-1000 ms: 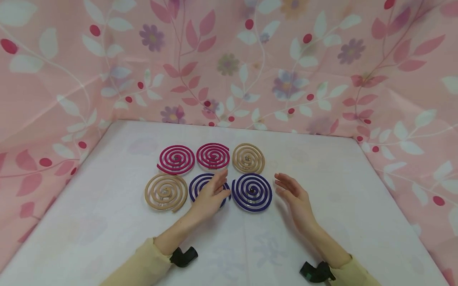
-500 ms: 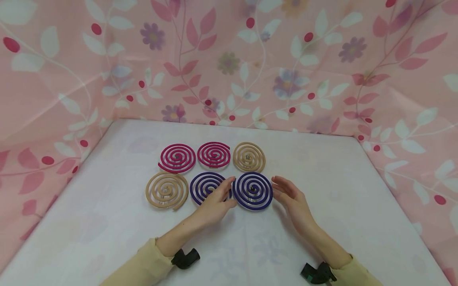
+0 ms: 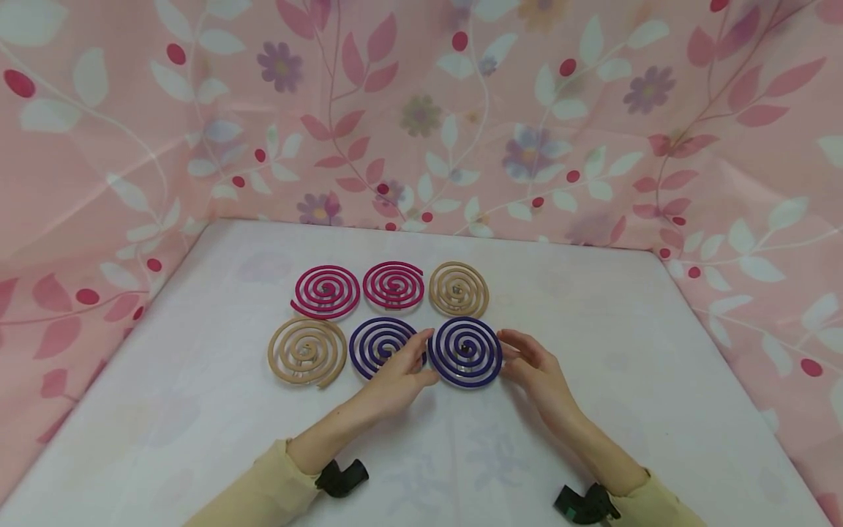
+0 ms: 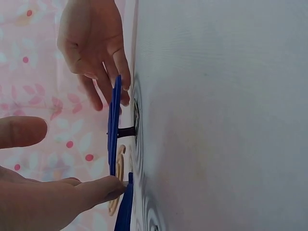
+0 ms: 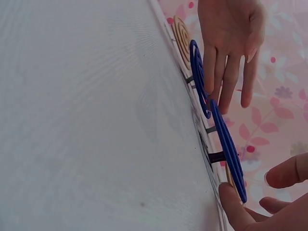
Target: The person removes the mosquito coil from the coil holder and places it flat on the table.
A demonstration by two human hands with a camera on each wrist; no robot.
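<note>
A dark blue mosquito coil (image 3: 467,348) lies flat on a short dark stem (image 4: 126,131), raised above the table, at the right of the front row. My left hand (image 3: 395,377), fingers extended, reaches over the neighbouring blue coil (image 3: 387,350), fingertips right at the first coil's left edge. From the other side my right hand (image 3: 543,377) brings its loosely bent fingers to the right edge. In the right wrist view, one right fingertip (image 5: 229,192) is low beside the coil's rim. Both thumbs stand away from the coil.
A beige coil (image 3: 306,351) sits at the left of the front row. Behind are two magenta coils (image 3: 326,290) and another beige coil (image 3: 457,290). The white-covered table (image 3: 263,454) is backed by a pink floral cloth (image 3: 421,146).
My left hand has moved right, off the middle of the neighbouring blue coil, to the front right coil's edge. My right hand has moved slightly left to its other edge. The coils stay put.
</note>
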